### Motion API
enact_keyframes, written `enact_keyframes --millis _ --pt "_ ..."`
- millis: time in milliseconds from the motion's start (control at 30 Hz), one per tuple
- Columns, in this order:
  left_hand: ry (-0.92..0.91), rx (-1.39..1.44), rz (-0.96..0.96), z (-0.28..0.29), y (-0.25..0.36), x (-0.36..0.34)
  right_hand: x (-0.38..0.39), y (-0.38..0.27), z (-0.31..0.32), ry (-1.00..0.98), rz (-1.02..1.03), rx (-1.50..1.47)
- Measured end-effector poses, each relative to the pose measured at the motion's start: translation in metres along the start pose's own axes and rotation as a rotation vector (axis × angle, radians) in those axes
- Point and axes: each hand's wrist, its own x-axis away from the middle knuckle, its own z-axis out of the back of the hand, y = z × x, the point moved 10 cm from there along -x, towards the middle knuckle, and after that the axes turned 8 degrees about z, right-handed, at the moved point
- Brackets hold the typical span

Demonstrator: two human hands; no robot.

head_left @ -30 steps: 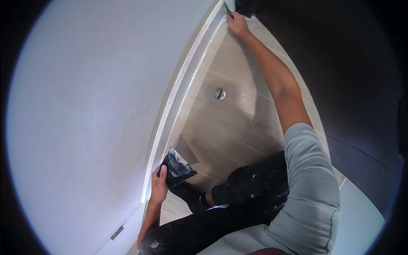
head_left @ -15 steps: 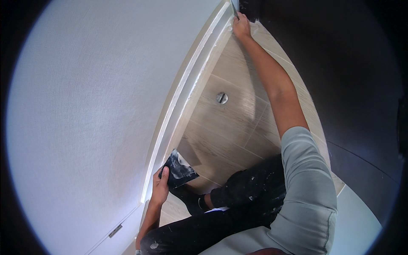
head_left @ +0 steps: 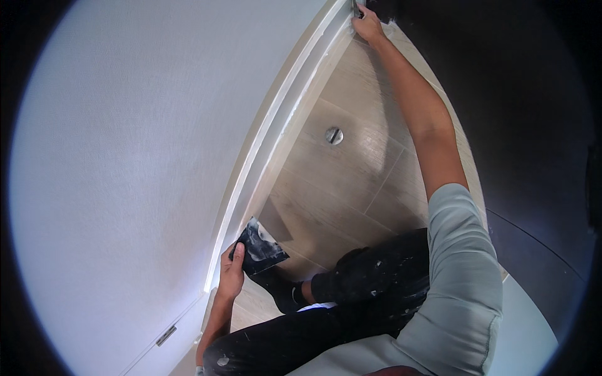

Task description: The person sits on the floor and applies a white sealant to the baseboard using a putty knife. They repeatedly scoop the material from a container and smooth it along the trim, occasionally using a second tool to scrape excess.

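My left hand (head_left: 232, 269) grips a wide black putty knife (head_left: 263, 243) by its near edge, thumb on top. White filler is smeared over the blade's upper face. My right arm stretches to the far corner, where my right hand (head_left: 369, 27) is closed round a thin grey blade (head_left: 355, 9), a putty knife by its look. Its tip lies against the far end of the white skirting board (head_left: 276, 128), and the fingers hide its handle. A ragged line of white filler runs along the board's lower edge.
A pale wall (head_left: 144, 144) rises on the left and a dark panel (head_left: 533, 138) on the right. The wood-look tiled floor (head_left: 351, 182) narrows between them, with a round metal floor fitting (head_left: 334, 135). My bent leg and black-socked foot (head_left: 285, 296) are near the left hand.
My right hand has moved slightly farther away and to the right with its blade, deeper into the corner. My left hand and the black putty knife have shifted a little left.
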Motion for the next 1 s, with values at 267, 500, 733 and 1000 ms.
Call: enact_keyframes --millis 267,500,733,1000 --pt "-0.022 0.012 0.006 0.003 -0.001 -0.004 0.014 0.019 -0.007 -0.132 0.201 0.118" --pt "-0.046 0.037 -0.01 0.001 0.009 -0.001 0.068 -0.006 -0.033 -0.163 0.18 0.147" --pt "-0.025 0.035 -0.04 -0.004 0.018 0.002 0.14 -0.036 -0.059 -0.141 0.221 0.139" --pt "-0.065 0.118 -0.061 -0.009 0.019 0.006 0.22 -0.069 -0.088 -0.166 0.265 0.1"
